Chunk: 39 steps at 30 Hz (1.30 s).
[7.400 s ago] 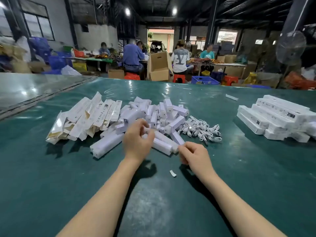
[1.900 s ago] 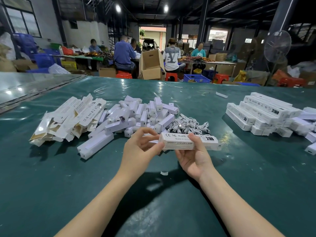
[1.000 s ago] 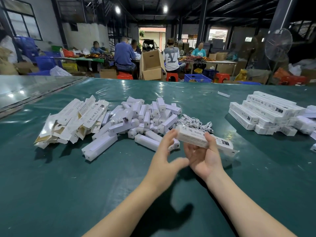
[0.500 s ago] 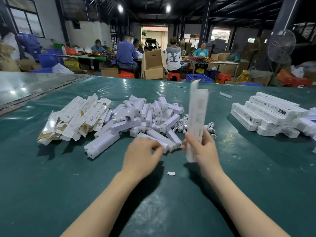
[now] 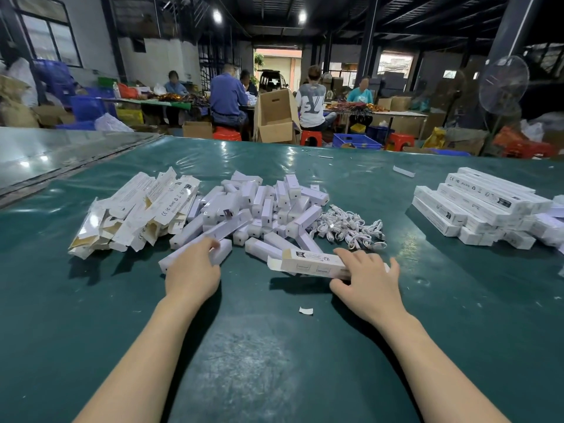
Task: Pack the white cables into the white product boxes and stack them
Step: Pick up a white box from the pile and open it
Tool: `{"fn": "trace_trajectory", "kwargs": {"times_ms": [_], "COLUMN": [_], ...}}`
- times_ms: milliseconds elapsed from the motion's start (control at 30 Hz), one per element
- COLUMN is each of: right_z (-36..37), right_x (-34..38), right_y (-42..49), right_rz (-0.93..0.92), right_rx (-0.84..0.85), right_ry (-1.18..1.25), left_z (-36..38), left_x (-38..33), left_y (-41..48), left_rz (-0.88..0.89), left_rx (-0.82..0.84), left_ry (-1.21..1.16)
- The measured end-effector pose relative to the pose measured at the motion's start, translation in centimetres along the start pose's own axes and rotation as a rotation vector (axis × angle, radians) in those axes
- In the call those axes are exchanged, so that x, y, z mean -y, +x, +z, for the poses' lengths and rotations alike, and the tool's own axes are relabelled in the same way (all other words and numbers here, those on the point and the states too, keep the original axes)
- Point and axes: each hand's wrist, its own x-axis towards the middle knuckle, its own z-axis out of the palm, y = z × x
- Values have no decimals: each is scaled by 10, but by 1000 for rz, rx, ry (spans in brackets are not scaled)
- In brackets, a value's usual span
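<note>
Stack of closed boxes (image 5: pixel 476 206) sits well right of the cable heap (image 5: pixel 348 228); many cables lie unpacked. My right hand (image 5: pixel 369 279) holds an open-flapped product box (image 5: pixel 308 261) before the heap; my left hand (image 5: pixel 193 271) grips a plain box (image 5: pixel 171 261) left of it.

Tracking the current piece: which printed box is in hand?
The printed box gripped by the right hand, near the cables, left flap open; the flattened pile and the stack lie untouched.

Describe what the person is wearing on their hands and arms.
The left hand and right hand are ungloved, with no ring, watch or bracelet visible. No sleeve comes into view before the picture's bottom edge.
</note>
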Motion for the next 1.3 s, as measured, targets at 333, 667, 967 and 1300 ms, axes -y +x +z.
{"fn": "trace_trajectory", "kwargs": {"times_ms": [333,667,967,1300], "right_z": [-3,-2,-3,-3], "right_x": [-1,-5,-6,-5], "right_y": [-3,-1,-2,-4], "right_rz": [-58,-60,-167,-149], "right_rx": [-148,-335,-318,-416], "right_ry": [50,267,265,373], "left_z": [-29,-17,-12,-17], "left_x": [-39,-29,-26,-34], "left_y": [-13,-9,-5,-7], "left_rz": [149,-49,-134,-10], "left_rx": [82,404,296,282], "left_ry": [-1057,-1111,-1090,-1001]}}
